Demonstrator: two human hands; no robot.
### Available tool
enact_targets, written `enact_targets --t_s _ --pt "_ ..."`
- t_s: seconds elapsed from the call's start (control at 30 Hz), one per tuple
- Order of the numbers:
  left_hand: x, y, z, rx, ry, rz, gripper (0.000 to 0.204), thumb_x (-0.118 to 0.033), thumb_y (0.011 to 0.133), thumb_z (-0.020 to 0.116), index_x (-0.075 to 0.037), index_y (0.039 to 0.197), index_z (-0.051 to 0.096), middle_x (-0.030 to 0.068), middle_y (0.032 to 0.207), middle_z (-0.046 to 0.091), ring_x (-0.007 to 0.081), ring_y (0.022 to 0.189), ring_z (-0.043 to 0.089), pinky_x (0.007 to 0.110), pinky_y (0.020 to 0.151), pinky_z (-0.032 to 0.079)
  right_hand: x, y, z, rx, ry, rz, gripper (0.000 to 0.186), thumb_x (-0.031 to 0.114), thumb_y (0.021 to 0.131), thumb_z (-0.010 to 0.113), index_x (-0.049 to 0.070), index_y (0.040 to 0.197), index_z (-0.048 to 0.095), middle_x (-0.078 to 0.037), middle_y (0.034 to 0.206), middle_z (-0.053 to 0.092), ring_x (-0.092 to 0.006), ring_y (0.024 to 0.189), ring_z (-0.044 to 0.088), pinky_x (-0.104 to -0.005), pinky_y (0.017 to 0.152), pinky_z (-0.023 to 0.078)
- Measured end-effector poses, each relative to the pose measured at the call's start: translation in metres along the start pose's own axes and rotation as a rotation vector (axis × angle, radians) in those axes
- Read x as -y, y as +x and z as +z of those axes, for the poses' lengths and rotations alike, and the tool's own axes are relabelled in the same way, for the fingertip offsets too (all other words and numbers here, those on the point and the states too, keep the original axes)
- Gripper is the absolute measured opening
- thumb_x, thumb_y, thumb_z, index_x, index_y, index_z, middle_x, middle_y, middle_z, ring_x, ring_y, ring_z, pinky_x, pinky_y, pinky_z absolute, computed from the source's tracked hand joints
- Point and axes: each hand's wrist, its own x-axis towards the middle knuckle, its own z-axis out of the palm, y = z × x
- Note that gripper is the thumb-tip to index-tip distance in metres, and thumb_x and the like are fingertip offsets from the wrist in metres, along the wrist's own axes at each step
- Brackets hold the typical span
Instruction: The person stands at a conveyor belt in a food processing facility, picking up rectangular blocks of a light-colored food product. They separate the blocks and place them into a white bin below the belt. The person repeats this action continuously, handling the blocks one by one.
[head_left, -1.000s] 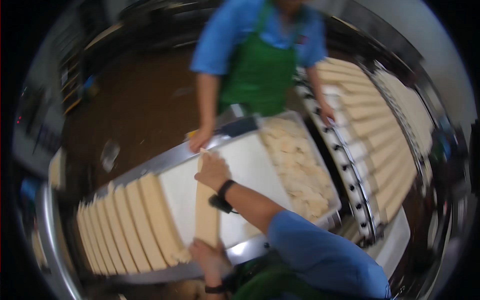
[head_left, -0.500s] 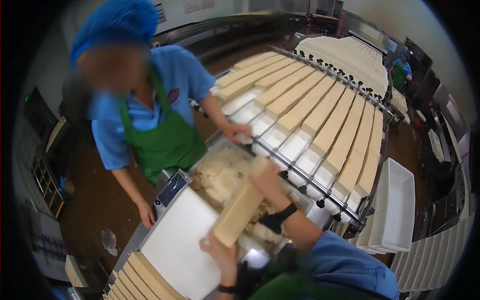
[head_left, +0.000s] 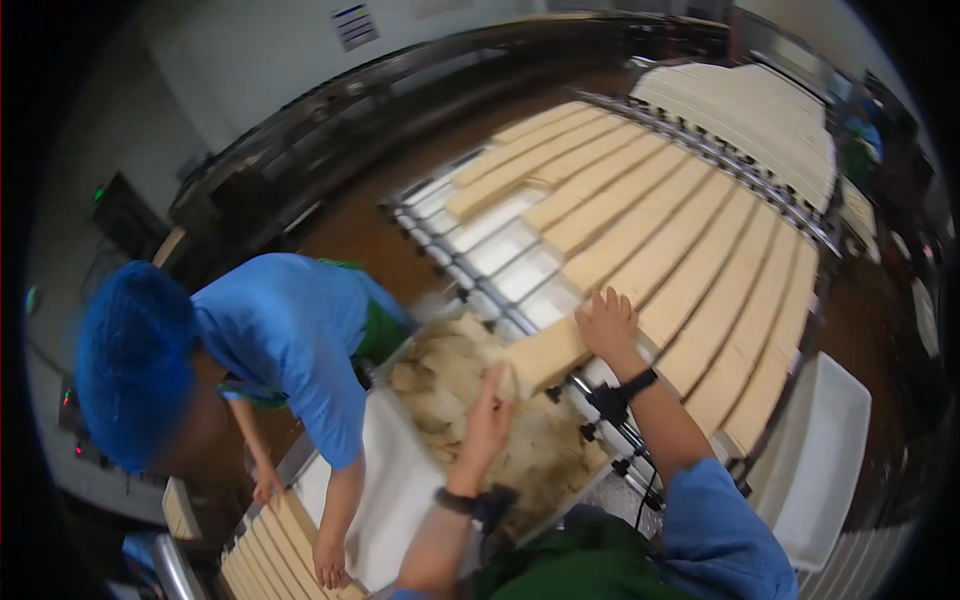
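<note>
A long pale-yellow block, dough-like in look [head_left: 548,358], lies tilted across the near metal rail of the conveyor. My right hand [head_left: 610,325] grips its far end, beside the neighbouring blocks. At the near end, the fingers of my left hand [head_left: 487,420] are closed against the cut face. Beneath my left hand is a bin [head_left: 600,470] heaped with pale thin scraps [head_left: 450,375]. To the left, a co-worker [head_left: 285,335] in a blue cap bends over, both hands at a row of similar blocks [head_left: 275,545].
Long pale blocks [head_left: 690,245] lie in rows on the white conveyor [head_left: 530,285] between thin rods. A white board [head_left: 385,490] stands left of the bin. White stacked tubs [head_left: 825,460] are at the right. Another person [head_left: 862,140] is far right.
The block has moved from above the bin to the conveyor's rail, carried in both my hands. The co-worker has bent down and now reaches to the row of blocks.
</note>
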Motion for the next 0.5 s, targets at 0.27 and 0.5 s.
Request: enact_targets --t_s 0.27,0.5 --pt "0.031 0.002 0.04 -0.199 0.051 -0.01 0.064 0.008 0.081 0.044 -0.004 0.142 0.029 0.0238 0.136 0.039 0.0353 0.13 0.038 0.037 0.108 0.03 0.044 -0.051 0.0 0.271 0.058 -0.071 0.093 0.06 0.083 0.05 -0.007 0.142 0.023 -0.025 0.151 0.019 -0.0346 0.142 0.012 -0.0623 0.108 0.01" --pt "0.066 -0.022 0.059 -0.333 -0.011 -0.021 0.064 0.008 0.079 0.042 -0.003 0.141 0.029 0.0207 0.138 0.035 0.0347 0.134 0.03 0.037 0.111 0.023 0.038 -0.069 -0.006 0.249 0.784 -0.281 0.06 0.027 0.089 0.055 -0.009 0.132 0.036 -0.028 0.14 0.033 -0.0414 0.133 0.028 -0.0483 0.109 0.022"
